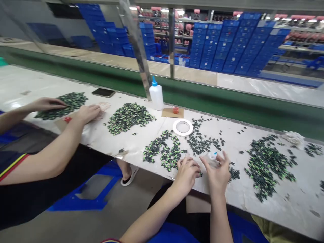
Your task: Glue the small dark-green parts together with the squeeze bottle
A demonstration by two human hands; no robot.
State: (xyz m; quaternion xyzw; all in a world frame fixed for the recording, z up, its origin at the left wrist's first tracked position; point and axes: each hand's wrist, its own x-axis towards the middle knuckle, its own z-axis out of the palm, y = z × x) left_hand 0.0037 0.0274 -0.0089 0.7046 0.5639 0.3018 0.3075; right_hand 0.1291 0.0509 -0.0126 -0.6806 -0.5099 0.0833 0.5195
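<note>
My left hand (186, 172) is curled at the table's near edge, pinching a small dark green-and-black piece (200, 174) between its fingertips. My right hand (218, 172) is wrapped round a small clear bottle with a blue tip (212, 158), its fingers partly spread. Just left of my hands lies a heap of small green-and-black pieces (164, 151). A looser scatter of darker pieces (202, 141) lies behind my hands. A bigger heap (265, 165) lies to the right.
A white tape ring (182, 127), a white glue bottle with a blue cap (156, 95), a cardboard square with a red cap (173, 112) and a phone (103, 92) lie on the white table (298, 202). A co-worker's hands (65, 109) sort another pile (63, 104) at left. Another heap (129, 117) is mid-table.
</note>
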